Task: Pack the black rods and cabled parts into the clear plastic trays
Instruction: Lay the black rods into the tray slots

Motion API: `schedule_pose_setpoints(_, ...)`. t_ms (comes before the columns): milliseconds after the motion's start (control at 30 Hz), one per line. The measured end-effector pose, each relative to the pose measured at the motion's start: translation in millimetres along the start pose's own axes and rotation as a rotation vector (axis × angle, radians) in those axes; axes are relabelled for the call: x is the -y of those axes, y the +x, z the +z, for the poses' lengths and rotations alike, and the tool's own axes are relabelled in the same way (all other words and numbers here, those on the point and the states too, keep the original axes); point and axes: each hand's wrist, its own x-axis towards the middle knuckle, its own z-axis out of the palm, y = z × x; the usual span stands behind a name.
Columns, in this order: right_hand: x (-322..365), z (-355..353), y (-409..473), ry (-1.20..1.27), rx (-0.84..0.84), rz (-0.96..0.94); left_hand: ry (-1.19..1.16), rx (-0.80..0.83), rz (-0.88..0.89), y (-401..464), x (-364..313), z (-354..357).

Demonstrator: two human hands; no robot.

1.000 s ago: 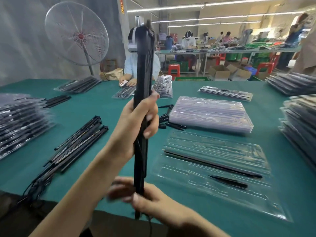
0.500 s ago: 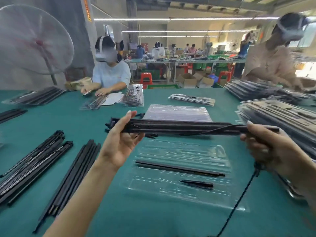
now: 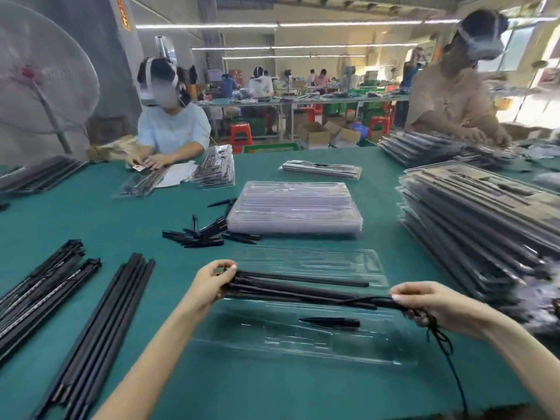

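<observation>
A long black cabled rod (image 3: 306,294) lies level just above the open clear plastic tray (image 3: 303,344) in front of me. My left hand (image 3: 212,284) grips its left end. My right hand (image 3: 436,306) grips its right end together with the thin black cable (image 3: 448,356) that hangs down toward the table's near edge. A thin black rod (image 3: 303,278) lies in a slot of the tray behind the held one. A short pointed black part (image 3: 330,322) sits in a lower slot.
Bundles of black rods (image 3: 100,322) lie at my left. Loose short black parts (image 3: 206,231) lie beside a stack of clear trays (image 3: 294,210). Tall piles of packed trays (image 3: 478,225) stand at the right. Two people work at the green table's (image 3: 121,216) far side.
The rod went from upright to level, then came down from chest height to just above the tray. Both hands moved down with it, still at its two ends.
</observation>
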Motion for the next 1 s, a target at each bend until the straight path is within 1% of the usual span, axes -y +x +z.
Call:
schedule_pose_setpoints(67,2.5,1.7,4.4,-0.196,0.041,-0.006,0.019,-0.003,-0.008,1.6,1.4,-4.5)
schedule_pose_setpoints(133,1.5,6.7,10.6,-0.393,-0.018,-0.077,0.05,-0.009,-0.007,1.7,3.4,-6.9)
schedule_pose_setpoints(167,-0.3,9.6,13.7,-0.446,-0.061,-0.122,0.058,-0.017,-0.005,1.1,4.8,-7.6)
schedule_pose_setpoints(233,-5.9,14.2,19.6,-0.469,-0.118,-0.226,0.065,-0.036,-0.007,-0.9,8.3,-9.7)
schedule_pose_setpoints(300,-13.8,16.7,22.6,-0.535,-0.134,-0.3,0.077,-0.04,-0.006,-3.8,11.1,-12.1)
schedule_pose_setpoints(400,-20.6,21.0,20.5,-0.649,-0.062,-0.349,0.107,-0.037,0.002,-6.6,13.5,-15.7)
schedule_pose_setpoints(467,-17.5,25.6,15.0,-0.602,-0.059,-0.403,0.078,-0.051,-0.002,-6.8,15.0,-18.7)
schedule_pose_setpoints(500,-16.1,27.1,12.7,-0.572,-0.109,-0.454,0.046,-0.066,-0.007,-6.9,15.9,-19.8)
schedule_pose_setpoints(533,-16.5,28.3,11.1,-0.567,-0.196,-0.519,0.012,-0.087,-0.012,-6.8,17.2,-20.7)
schedule_pose_setpoints(633,-20.8,35.3,6.2,-0.716,-0.526,-0.635,-0.074,-0.159,-0.027,-7.8,20.4,-18.3)
schedule_pose_setpoints(667,-21.9,38.3,5.3,-0.783,-0.597,-0.642,-0.093,-0.173,-0.033,-7.9,20.9,-17.0)
schedule_pose_setpoints(700,-22.6,40.0,5.2,-0.834,-0.627,-0.644,-0.11,-0.18,-0.041,-8.1,20.5,-16.1)
schedule_pose_setpoints(767,-22.3,38.6,6.6,-0.887,-0.622,-0.653,-0.146,-0.16,-0.059,-8.5,17.5,-17.2)
schedule_pose_setpoints(867,-21.0,31.9,12.4,-0.989,-0.62,-0.695,-0.204,-0.051,-0.076,-11.1,11.7,-20.5)
schedule_pose_setpoints(933,-23.0,25.9,19.3,-0.962,-0.654,-0.635,-0.216,0.002,-0.083,-12.8,10.2,-20.4)
schedule_pose_setpoints(1000,-23.8,22.9,26.3,-0.804,-0.642,-0.537,-0.217,0.015,-0.076,-12.9,11.5,-19.6)
